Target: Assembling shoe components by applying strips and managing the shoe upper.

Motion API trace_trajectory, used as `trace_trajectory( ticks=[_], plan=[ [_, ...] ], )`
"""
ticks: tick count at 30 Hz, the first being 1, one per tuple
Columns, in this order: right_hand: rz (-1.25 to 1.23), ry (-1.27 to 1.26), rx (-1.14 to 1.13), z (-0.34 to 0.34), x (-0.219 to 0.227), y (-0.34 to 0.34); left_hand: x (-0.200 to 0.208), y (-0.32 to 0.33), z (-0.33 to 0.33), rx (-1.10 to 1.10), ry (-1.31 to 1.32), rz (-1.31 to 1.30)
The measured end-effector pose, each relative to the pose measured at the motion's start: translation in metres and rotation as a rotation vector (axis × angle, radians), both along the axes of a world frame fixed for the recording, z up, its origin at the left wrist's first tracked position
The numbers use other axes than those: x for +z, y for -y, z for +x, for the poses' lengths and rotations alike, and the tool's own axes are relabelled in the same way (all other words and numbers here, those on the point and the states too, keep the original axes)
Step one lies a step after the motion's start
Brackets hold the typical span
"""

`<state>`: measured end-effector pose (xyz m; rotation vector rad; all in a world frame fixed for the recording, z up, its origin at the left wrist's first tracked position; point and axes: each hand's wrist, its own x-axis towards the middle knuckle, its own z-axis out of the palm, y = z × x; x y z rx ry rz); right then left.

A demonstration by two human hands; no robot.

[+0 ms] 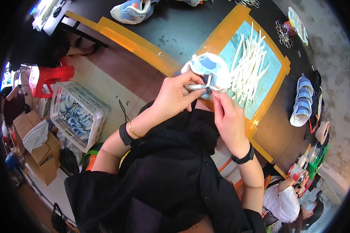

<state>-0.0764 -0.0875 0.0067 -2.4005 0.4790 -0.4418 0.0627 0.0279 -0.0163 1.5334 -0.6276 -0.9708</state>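
Observation:
A small white and blue shoe (pixel 209 65) is at the near edge of the black table, its opening toward me. My left hand (pixel 174 94) is closed on its near side, thumb and fingers pinching the white edge by the opening. Close against the same part, my right hand (pixel 230 116) is closed in a pinch. Whatever lies between its fingertips is too small to make out. Just right of the shoe, a loose pile of white shoelaces (pixel 249 66) lies on a pale blue sheet (pixel 275 64) bordered with yellow tape.
Another white and blue shoe (pixel 132 11) stands at the far edge. Stacked blue-and-white shoe pieces (pixel 301 103) and a heap of metal rings (pixel 284 35) lie right. Leftward on the floor are a crate (pixel 101 116) of blue pieces, cardboard box (pixel 41 153) and red stool (pixel 52 79). A co-worker (pixel 286 202) sits lower right.

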Motion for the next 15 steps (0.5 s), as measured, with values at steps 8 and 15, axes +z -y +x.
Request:
trace_trajectory(
  ticks=[8, 15],
  plan=[
    [-0.211, -0.165, 0.064, -0.001, 0.002, -0.005, -0.024, 0.001, 0.004, 0.009, 0.206, -0.179],
    [0.615, -0.035, -0.107, 0.000, -0.018, 0.006, -0.037, -0.001, 0.008, -0.033, 0.238, -0.247]
  ],
)
